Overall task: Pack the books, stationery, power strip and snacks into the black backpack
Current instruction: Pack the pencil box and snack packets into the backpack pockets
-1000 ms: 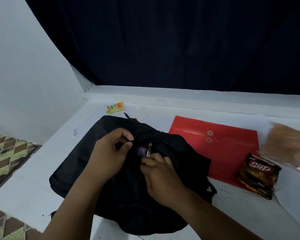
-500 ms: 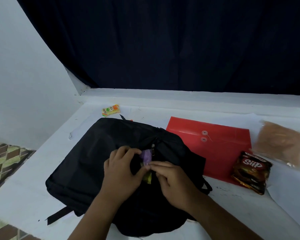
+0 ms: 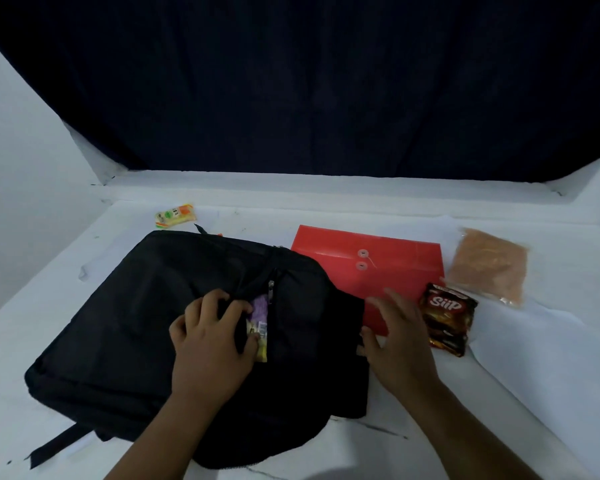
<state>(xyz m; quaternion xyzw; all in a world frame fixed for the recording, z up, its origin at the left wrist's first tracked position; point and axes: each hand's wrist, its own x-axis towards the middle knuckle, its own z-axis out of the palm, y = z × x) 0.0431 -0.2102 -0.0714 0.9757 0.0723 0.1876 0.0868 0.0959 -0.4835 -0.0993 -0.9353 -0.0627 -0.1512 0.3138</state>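
My left hand (image 3: 208, 344) gripped the backpack (image 3: 125, 327) pocket edge; right hand (image 3: 394, 336) hovered spread, empty. Purple snack (image 3: 260, 323) beside my left fingers could slip out unzipped.

Person, head view: two forearms and two hands only.
Left hand (image 3: 208, 344): bare, no glove, no ring, no watch or band at the wrist.
Right hand (image 3: 397, 336): bare, no glove, no ring, no watch or band at the wrist.
Left forearm (image 3: 160, 434): bare along its whole visible length to the bottom edge of the view; no sleeve or cuff shows.
Right forearm (image 3: 465, 427): likewise bare to the bottom edge of the view; no sleeve or cuff shows.
Fingernails: short, unpainted as far as the soft picture shows.
Other clothing: out of view.
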